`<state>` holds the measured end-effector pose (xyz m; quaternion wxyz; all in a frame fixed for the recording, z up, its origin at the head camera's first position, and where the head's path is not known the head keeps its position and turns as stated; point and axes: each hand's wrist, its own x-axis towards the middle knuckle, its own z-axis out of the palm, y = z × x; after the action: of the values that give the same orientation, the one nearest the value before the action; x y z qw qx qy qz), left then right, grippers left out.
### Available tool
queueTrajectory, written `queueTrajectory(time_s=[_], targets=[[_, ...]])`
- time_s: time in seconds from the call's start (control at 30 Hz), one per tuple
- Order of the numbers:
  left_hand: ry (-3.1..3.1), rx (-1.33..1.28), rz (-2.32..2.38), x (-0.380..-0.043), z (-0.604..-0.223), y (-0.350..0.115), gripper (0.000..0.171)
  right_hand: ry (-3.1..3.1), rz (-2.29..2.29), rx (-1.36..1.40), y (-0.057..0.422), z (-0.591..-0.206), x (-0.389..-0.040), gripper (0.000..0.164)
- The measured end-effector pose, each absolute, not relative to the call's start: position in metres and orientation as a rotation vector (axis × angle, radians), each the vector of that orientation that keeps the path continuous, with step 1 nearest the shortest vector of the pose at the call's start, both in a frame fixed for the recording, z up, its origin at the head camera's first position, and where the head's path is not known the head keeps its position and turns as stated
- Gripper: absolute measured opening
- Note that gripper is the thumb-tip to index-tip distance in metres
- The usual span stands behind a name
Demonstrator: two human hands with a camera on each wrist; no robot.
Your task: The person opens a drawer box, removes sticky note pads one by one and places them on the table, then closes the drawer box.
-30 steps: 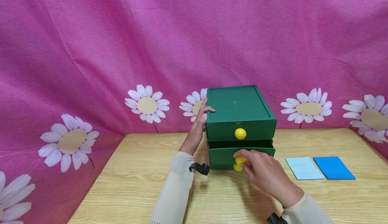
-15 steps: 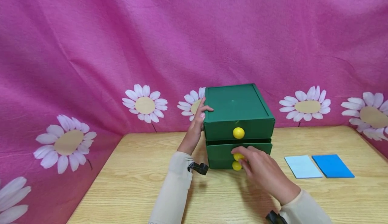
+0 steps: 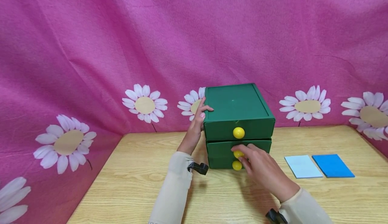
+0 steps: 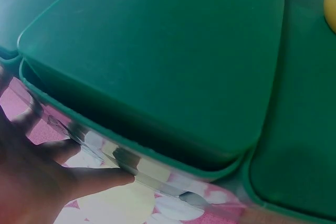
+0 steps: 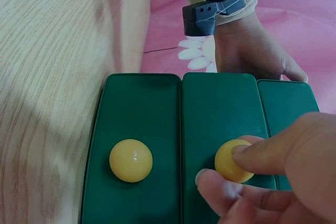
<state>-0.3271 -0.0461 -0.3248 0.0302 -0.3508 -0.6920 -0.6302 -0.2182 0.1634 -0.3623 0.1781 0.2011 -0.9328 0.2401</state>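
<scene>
A green cabinet (image 3: 234,102) of three stacked drawers stands on the table, each with a round yellow knob. My right hand (image 3: 263,170) pinches the middle drawer's knob (image 5: 231,161) between thumb and fingers. That middle drawer (image 3: 221,153) sits almost flush, with a thin dark gap along its top edge. The bottom drawer's knob (image 3: 237,165) shows just below my fingers, and the top drawer's knob (image 3: 238,132) is untouched. My left hand (image 3: 194,129) rests against the cabinet's left side with extended fingers, one finger over the top edge. In the left wrist view, the fingers (image 4: 100,180) lie along a see-through side wall.
To the right of the cabinet, a pale blue pad (image 3: 303,166) and a darker blue pad (image 3: 333,165) lie side by side on the wooden table (image 3: 136,183). A pink cloth with white flowers (image 3: 182,49) hangs close behind and at the left.
The middle drawer has slid back into the cabinet, pushed by my right hand on its knob; its dark opening has narrowed to a thin line. My left hand has kept its place.
</scene>
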Motion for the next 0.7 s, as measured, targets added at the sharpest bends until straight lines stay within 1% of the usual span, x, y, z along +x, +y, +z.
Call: queueTrajectory(time_s=[0.7], targets=[[-2.13, -1.079, -1.936, -0.3268, -0.3254, -0.0461, 0.036, -2.598, 0.714, 0.555, 0.1625, -0.3674, -0.224, 0.028]])
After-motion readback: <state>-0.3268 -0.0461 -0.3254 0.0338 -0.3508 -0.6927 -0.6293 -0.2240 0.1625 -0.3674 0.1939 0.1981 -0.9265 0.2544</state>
